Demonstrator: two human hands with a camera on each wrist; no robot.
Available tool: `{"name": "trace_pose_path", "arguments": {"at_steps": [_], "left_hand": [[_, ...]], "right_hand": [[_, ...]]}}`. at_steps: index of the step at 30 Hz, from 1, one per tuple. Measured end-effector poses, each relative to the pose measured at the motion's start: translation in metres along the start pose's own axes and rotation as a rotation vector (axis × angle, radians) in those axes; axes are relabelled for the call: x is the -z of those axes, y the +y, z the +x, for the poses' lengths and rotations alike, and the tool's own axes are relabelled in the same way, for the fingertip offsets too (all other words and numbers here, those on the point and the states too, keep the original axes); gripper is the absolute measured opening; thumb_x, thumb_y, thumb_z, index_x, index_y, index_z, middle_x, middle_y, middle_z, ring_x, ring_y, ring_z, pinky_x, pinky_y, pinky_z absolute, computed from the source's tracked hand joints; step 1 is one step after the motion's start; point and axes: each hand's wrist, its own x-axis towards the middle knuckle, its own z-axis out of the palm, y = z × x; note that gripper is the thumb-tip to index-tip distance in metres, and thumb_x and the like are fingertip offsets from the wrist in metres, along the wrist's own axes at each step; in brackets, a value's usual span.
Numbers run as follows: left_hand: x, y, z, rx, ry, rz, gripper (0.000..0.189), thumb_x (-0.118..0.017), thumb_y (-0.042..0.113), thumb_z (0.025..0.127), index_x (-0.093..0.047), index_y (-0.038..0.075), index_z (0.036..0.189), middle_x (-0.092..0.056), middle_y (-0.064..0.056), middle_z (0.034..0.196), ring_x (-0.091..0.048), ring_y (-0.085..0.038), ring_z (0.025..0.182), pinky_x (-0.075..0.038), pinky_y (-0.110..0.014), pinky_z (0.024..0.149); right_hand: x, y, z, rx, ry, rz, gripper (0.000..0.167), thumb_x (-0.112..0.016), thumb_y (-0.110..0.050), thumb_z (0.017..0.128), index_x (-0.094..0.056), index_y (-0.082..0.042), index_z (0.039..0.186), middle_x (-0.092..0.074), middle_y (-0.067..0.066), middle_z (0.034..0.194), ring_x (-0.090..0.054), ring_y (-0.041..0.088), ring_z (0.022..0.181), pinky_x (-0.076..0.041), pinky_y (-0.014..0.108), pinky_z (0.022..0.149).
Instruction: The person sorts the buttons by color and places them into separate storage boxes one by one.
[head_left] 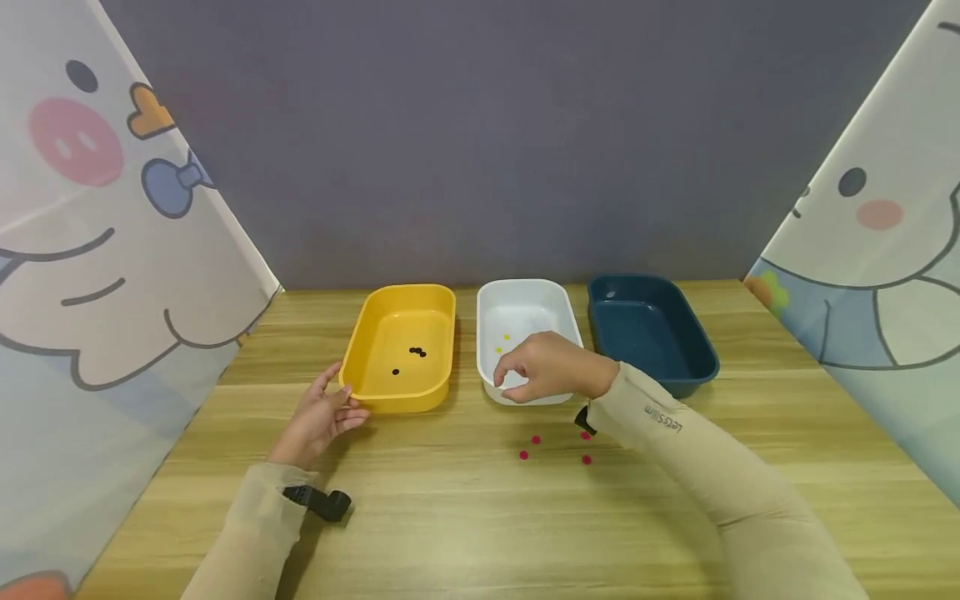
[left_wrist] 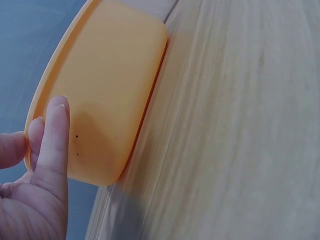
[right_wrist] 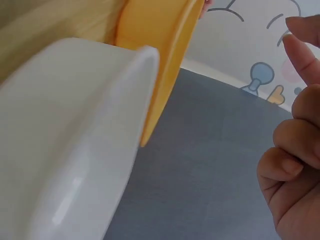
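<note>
My left hand [head_left: 318, 421] pinches the near left rim of a yellow tray [head_left: 442, 392], with several small black round pieces [head_left: 417, 352] lying inside it. In the left wrist view, thumb and fingers [left_wrist: 54, 150] meet over the rim of the tray. Above the near part of a white tray [head_left: 487, 312], my right hand [head_left: 551, 367] hovers with thumb and index finger bent towards each other, a small gap between their tips. Nothing is visible between them in the right wrist view. Small yellow pieces [head_left: 506, 337] lie in the white tray, partly hidden by that hand.
Several small pink round pieces [head_left: 536, 439] lie on the wooden table [head_left: 450, 533] in front of the white tray. A dark blue tray [head_left: 652, 329] stands right of it. Behind is a grey wall [head_left: 480, 150]; cartoon-printed panels [head_left: 97, 292] flank the table.
</note>
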Motion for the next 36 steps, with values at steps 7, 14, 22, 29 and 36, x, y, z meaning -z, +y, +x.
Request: {"name": "trace_pose_path", "arguments": {"at_steps": [7,14,22,29,36], "left_hand": [[0.002,0.000,-0.001,-0.008,-0.004,-0.002,0.062,-0.031,0.006,0.105,0.005,0.016,0.154,-0.056,-0.002,0.075,-0.067,-0.011,0.061,-0.059,-0.026,0.066],[0.001,0.001,-0.001,-0.021,-0.014,-0.029,0.062,-0.032,0.006,0.104,0.003,0.016,0.154,-0.056,-0.002,0.074,-0.066,-0.011,0.061,-0.059,-0.026,0.065],[-0.001,0.001,-0.001,-0.018,-0.008,-0.027,0.064,-0.033,0.006,0.104,0.006,0.017,0.154,-0.056,-0.002,0.073,-0.066,-0.011,0.060,-0.059,-0.025,0.064],[-0.001,0.002,-0.001,-0.022,-0.008,-0.026,0.065,-0.033,0.006,0.104,0.007,0.017,0.154,-0.056,-0.001,0.073,-0.066,-0.011,0.059,-0.059,-0.024,0.063],[0.000,-0.002,-0.001,-0.013,-0.012,-0.036,0.064,-0.034,0.008,0.105,0.004,0.018,0.155,-0.057,-0.001,0.073,-0.066,-0.011,0.059,-0.059,-0.025,0.063]], "right_hand": [[-0.023,0.003,-0.014,-0.013,-0.012,0.031,0.008,-0.074,-0.010,0.077,-0.072,-0.013,0.084,-0.041,-0.014,0.055,-0.033,-0.004,0.054,-0.034,0.015,0.051],[-0.039,0.002,-0.020,-0.018,-0.065,0.057,0.009,-0.070,-0.010,0.076,-0.073,-0.013,0.084,-0.027,-0.018,0.052,-0.022,-0.005,0.052,-0.025,0.013,0.048],[-0.051,0.007,-0.029,-0.045,-0.072,0.087,0.008,-0.069,-0.012,0.077,-0.073,-0.014,0.084,-0.032,-0.017,0.051,-0.024,-0.008,0.050,-0.028,0.012,0.046],[-0.055,0.006,-0.033,-0.043,-0.078,0.060,0.008,-0.072,-0.013,0.076,-0.073,-0.015,0.084,-0.039,-0.015,0.050,-0.028,-0.008,0.050,-0.030,0.012,0.045],[-0.065,0.008,-0.037,-0.105,-0.186,0.151,0.006,-0.074,-0.014,0.078,-0.074,-0.014,0.084,-0.048,-0.016,0.054,-0.035,-0.010,0.051,-0.034,0.010,0.047]]}}
